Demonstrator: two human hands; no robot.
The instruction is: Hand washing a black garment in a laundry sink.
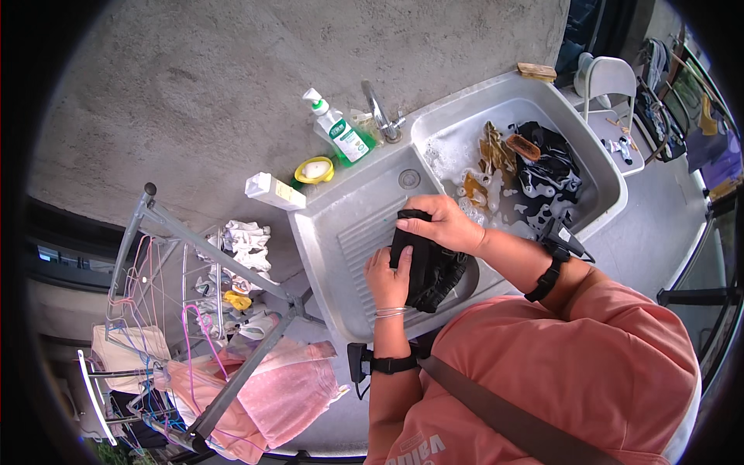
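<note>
A wet black garment (430, 267) hangs between my hands over the ribbed washboard (360, 250) of a grey laundry sink. My left hand (388, 278) grips its left edge, thumb lying on the cloth. At the top edge my right hand (444, 224) pinches a folded part of it. The garment's lower end is bunched near the sink's front rim. In the basin (558, 93) to the right, soapy water holds a black cloth (546, 151), a brownish-yellow cloth (493, 148) and a scrubbing brush (522, 147) resting on them.
Behind the washboard stand a green pump bottle (347, 136), a yellow soap dish (314, 170), a white carton-shaped bottle (275, 190) and a chrome faucet (381, 113). A wooden brush (536, 71) sits on the basin's rim. Left is a metal drying rack (232, 256); right, a folding chair (610, 81).
</note>
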